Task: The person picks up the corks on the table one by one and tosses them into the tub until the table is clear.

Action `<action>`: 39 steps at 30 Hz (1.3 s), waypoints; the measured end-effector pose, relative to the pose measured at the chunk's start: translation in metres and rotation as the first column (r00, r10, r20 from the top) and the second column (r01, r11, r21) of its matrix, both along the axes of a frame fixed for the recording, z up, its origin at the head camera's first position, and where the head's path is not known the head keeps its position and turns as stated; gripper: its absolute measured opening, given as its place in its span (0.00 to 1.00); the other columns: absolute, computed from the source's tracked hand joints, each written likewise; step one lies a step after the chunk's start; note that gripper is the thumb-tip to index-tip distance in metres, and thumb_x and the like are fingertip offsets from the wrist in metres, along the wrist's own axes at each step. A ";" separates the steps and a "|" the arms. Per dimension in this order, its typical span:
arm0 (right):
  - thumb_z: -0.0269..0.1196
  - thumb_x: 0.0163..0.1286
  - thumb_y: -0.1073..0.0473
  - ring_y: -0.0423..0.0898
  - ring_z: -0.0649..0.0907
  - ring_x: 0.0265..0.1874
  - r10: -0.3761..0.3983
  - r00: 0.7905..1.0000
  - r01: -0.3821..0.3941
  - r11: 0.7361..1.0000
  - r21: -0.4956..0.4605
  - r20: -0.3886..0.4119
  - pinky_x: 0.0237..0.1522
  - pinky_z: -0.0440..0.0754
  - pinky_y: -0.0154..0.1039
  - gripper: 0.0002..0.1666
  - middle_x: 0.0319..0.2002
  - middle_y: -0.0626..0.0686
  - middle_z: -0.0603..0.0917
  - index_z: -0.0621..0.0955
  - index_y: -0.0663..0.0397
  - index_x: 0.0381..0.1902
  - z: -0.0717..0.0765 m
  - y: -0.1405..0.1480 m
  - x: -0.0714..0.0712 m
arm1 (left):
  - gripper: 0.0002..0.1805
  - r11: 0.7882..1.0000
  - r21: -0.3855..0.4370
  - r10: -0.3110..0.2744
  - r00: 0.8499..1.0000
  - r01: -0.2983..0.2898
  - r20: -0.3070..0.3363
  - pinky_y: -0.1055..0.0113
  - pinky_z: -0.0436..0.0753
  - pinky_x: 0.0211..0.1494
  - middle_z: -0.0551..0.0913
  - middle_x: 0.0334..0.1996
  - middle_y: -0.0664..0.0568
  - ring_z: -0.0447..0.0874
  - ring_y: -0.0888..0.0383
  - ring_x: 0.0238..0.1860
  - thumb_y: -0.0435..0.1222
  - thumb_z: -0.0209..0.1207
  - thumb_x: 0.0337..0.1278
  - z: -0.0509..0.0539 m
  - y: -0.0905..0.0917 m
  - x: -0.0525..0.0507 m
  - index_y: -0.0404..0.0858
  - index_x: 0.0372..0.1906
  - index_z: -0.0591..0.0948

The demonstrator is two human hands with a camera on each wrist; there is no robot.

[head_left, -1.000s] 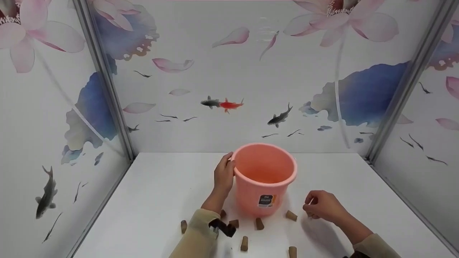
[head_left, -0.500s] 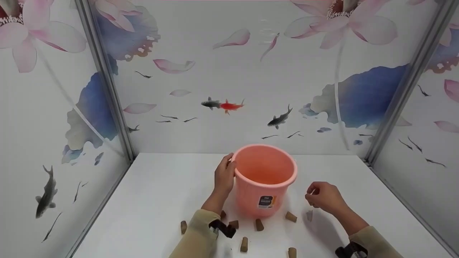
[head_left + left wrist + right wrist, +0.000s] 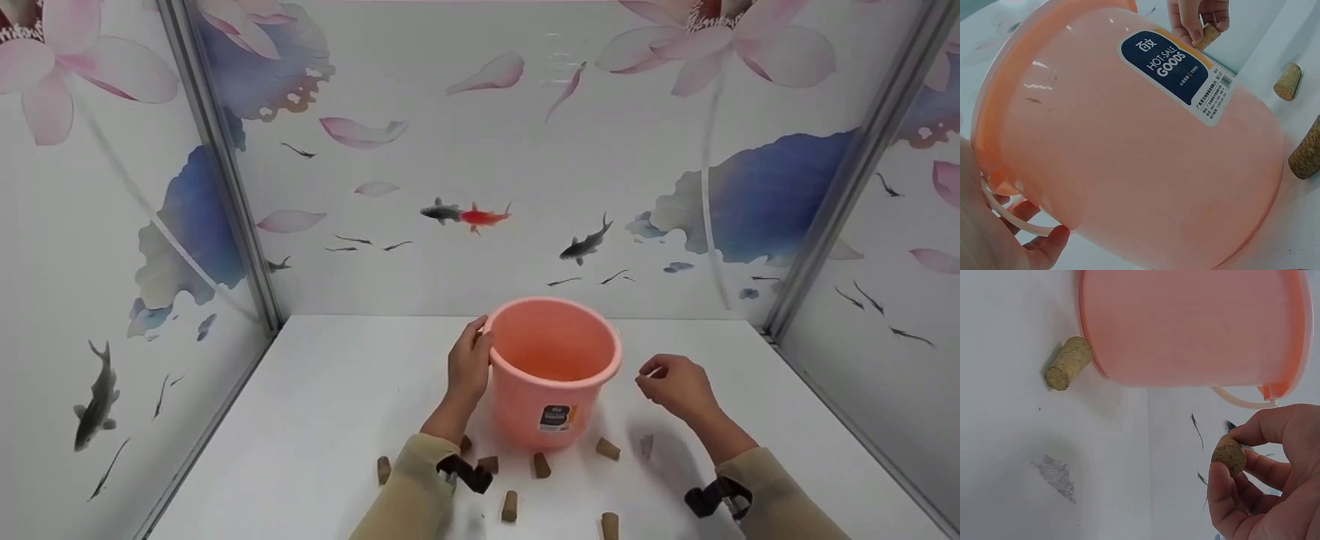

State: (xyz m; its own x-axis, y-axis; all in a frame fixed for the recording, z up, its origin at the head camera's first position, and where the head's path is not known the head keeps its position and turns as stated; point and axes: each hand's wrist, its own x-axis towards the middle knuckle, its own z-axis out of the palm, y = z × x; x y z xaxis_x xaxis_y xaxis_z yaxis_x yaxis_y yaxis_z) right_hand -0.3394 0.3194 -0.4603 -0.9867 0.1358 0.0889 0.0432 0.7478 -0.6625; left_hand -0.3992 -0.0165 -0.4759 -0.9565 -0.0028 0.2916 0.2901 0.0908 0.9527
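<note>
A pink bucket point(image 3: 551, 405) stands upright on the white table, its label facing me. My left hand point(image 3: 469, 364) grips it at the left side of the rim; in the left wrist view, the fingers curl about the rim and the bucket's handle point(image 3: 1022, 224). To the right of the bucket, raised above the table, my right hand point(image 3: 679, 384) pinches a cork point(image 3: 1230, 455) between thumb and fingers. In the head view that cork is hidden by the hand. Loose corks lie before the bucket, among them one near its base point(image 3: 608, 448) and one at the front point(image 3: 610, 525).
More corks point(image 3: 510, 506) lie on the table point(image 3: 322, 420), several of them close to my left forearm. A grey mark point(image 3: 646, 446) shows on the tabletop below my right hand. Printed wall panels point(image 3: 450, 150) enclose the table at the back and both sides.
My right hand has risen from the tabletop, uncovering the grey mark beneath it. The left hand and the bucket have stayed in place.
</note>
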 end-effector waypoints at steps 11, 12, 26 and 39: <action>0.66 0.71 0.55 0.46 0.87 0.34 -0.015 1.000 0.014 0.999 -0.046 -0.004 0.35 0.84 0.40 0.18 0.39 0.57 0.89 0.86 0.62 0.51 0.018 -0.001 -0.014 | 0.28 1.000 0.001 -0.003 1.000 0.003 0.003 0.63 0.89 0.52 0.86 0.60 0.45 0.87 0.46 0.52 0.46 0.48 0.81 0.000 0.001 -0.002 0.42 0.77 0.73; 0.66 0.71 0.54 0.46 0.87 0.34 -0.022 1.000 0.021 0.999 -0.047 -0.012 0.35 0.84 0.40 0.18 0.39 0.57 0.89 0.86 0.61 0.51 0.020 -0.002 -0.015 | 0.28 1.000 0.001 -0.004 1.000 0.004 0.001 0.63 0.89 0.52 0.87 0.60 0.44 0.87 0.45 0.52 0.46 0.48 0.81 0.000 0.001 -0.001 0.42 0.77 0.74; 0.64 0.73 0.51 0.53 0.86 0.41 -0.103 0.986 0.094 0.993 -0.072 -0.133 0.40 0.85 0.40 0.20 0.46 0.62 0.89 0.87 0.59 0.54 0.050 -0.010 -0.018 | 0.28 1.000 0.017 -0.013 1.000 0.013 -0.015 0.61 0.89 0.54 0.86 0.61 0.42 0.86 0.40 0.56 0.46 0.48 0.82 -0.001 -0.002 0.001 0.40 0.77 0.73; 0.64 0.75 0.49 0.54 0.85 0.43 -0.111 0.973 0.088 0.989 -0.117 -0.204 0.40 0.83 0.37 0.21 0.47 0.61 0.89 0.88 0.56 0.56 0.069 -0.021 -0.020 | 0.27 1.000 0.008 -0.001 1.000 0.001 0.019 0.60 0.89 0.56 0.86 0.61 0.44 0.87 0.42 0.56 0.46 0.48 0.81 0.002 -0.001 0.001 0.43 0.77 0.74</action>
State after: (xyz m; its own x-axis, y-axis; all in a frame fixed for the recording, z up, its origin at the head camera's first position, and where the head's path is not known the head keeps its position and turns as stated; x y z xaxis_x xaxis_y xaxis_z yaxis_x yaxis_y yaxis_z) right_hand -0.3599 0.2981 -0.3913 -0.9287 0.2520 0.2719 -0.0346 0.6712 -0.7405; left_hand -0.3979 -0.0175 -0.4735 -0.9618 -0.0041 0.2738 0.2725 0.0830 0.9586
